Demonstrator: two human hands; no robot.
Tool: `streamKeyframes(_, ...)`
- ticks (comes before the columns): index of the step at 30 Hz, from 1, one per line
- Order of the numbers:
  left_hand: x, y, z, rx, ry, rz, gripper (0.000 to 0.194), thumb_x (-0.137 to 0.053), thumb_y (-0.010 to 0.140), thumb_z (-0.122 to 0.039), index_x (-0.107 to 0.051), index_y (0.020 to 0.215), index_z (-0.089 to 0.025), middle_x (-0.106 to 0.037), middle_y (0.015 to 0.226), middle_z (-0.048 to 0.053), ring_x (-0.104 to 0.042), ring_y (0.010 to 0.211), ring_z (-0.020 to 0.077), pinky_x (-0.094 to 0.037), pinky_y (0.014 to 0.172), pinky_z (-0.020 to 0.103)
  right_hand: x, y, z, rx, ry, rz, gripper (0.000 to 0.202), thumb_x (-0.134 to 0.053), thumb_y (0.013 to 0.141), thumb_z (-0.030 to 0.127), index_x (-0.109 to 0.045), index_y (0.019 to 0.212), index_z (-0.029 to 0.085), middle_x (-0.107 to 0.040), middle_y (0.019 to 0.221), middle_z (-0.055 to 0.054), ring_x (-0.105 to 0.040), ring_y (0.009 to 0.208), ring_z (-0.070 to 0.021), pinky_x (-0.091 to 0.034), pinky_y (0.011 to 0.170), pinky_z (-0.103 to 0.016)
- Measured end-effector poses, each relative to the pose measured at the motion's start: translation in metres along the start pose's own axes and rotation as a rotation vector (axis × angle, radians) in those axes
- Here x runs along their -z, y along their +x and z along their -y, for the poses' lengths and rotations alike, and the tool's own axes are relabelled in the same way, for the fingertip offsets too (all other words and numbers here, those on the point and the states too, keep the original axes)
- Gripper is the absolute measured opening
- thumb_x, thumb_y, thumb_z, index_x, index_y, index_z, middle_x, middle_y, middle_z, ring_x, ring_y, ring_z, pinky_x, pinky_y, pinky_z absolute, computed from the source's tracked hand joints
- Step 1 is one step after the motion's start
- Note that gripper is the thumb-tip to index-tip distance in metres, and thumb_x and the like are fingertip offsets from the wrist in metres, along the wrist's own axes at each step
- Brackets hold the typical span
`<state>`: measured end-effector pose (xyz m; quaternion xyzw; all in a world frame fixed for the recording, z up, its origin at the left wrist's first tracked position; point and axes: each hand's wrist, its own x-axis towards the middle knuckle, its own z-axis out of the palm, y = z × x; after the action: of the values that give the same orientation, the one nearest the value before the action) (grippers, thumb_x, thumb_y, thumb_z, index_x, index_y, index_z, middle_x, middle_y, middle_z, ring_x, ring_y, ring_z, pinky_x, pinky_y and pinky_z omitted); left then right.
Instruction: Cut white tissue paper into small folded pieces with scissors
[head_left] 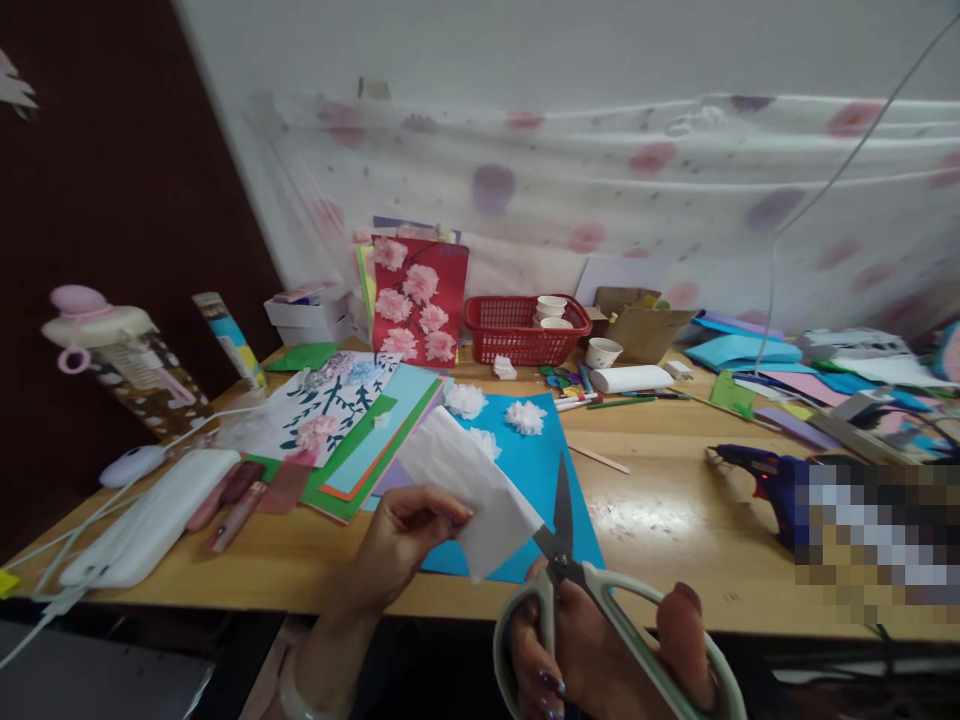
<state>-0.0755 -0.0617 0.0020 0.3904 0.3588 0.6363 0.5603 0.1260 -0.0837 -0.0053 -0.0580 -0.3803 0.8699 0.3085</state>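
Observation:
My left hand [409, 540] pinches a folded piece of thin white paper [480, 490] between thumb and fingers. My right hand [600, 640] has its fingers through the handles of pale green scissors [561, 560]. The scissor blades are spread apart; the lower blade runs at the paper's right corner, and whether it is under or behind the paper I cannot tell. Beneath and behind the paper lies a blue sheet [536, 470]. White paper flowers [525, 417] rest on it, one partly hidden by the held paper.
Coloured sheets [397, 440] and a flower-covered red card [450, 280] are at left and back. A red basket [517, 345] holds cups. A glue gun [765, 480] lies right, a wooden stick [600, 459] nearer. At far left are a bottle [135, 370] and a white power bank [154, 515].

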Motion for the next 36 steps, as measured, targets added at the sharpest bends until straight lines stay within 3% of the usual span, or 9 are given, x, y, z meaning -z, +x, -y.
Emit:
streamKeyframes(7,-0.003,-0.002,-0.008,-0.022,0.103,0.031,0.020,-0.087,0.051,-0.009,-0.073,0.062,-0.019,-0.066,0.058,-0.001,-0.060,0.049,0.0103,-0.050,0.045,0.017,0.004,-0.001,0.002,-0.042,-0.034,0.041,0.083,-0.033,0.055,0.096,-0.047,0.095,0.025,-0.045,0.067,0.002,-0.041,0.055,-0.0135,-0.040,0.057,-0.029)
streamKeyframes(13,-0.001,-0.003,-0.010,-0.013,0.172,0.104,0.013,-0.081,0.060,-0.011,-0.075,0.058,-0.022,-0.073,0.061,0.006,-0.068,0.057,0.0166,-0.058,0.057,0.025,-0.001,-0.003,0.007,-0.042,-0.058,0.042,0.077,-0.035,0.060,0.093,-0.050,0.091,0.024,-0.044,0.068,0.002,-0.039,0.055,-0.0129,-0.039,0.057,-0.029)
streamKeyframes(19,-0.002,-0.005,-0.014,-0.057,0.350,0.146,0.014,-0.079,0.064,-0.011,-0.077,0.058,-0.023,-0.075,0.062,0.009,-0.070,0.058,0.0195,-0.057,0.055,0.026,0.007,-0.005,0.001,-0.053,-0.039,0.032,0.076,-0.039,0.061,0.092,-0.049,0.094,0.024,-0.042,0.066,0.004,-0.038,0.052,-0.0118,-0.038,0.052,-0.026)
streamKeyframes(29,0.002,-0.001,-0.005,-0.071,0.342,0.107,0.008,-0.081,0.063,-0.014,-0.077,0.066,-0.020,-0.076,0.068,0.007,-0.071,0.057,0.0179,-0.059,0.053,0.024,0.014,-0.006,0.003,-0.049,0.079,0.016,0.064,-0.053,0.066,0.083,-0.050,0.092,0.025,-0.043,0.058,0.008,-0.032,0.038,-0.0056,-0.031,0.037,-0.018)
streamKeyframes(34,0.009,0.000,-0.005,-0.124,0.342,0.150,0.012,-0.081,0.061,-0.012,-0.076,0.070,-0.018,-0.075,0.070,0.003,-0.070,0.059,0.0141,-0.059,0.055,0.021,0.026,-0.012,0.002,-0.185,0.077,-0.043,0.058,-0.057,0.071,0.076,-0.054,0.073,0.018,-0.037,0.048,0.010,-0.026,0.028,-0.0011,-0.026,0.029,-0.014)
streamKeyframes(36,0.010,0.000,-0.007,-0.144,0.357,0.164,0.012,-0.080,0.063,-0.011,-0.076,0.071,-0.017,-0.074,0.069,0.002,-0.069,0.059,0.0127,-0.059,0.055,0.019,0.033,-0.012,0.001,-0.221,0.055,-0.020,0.060,-0.056,0.073,0.075,-0.054,0.066,0.016,-0.037,0.044,0.010,-0.030,0.027,-0.0018,-0.028,0.027,-0.014)
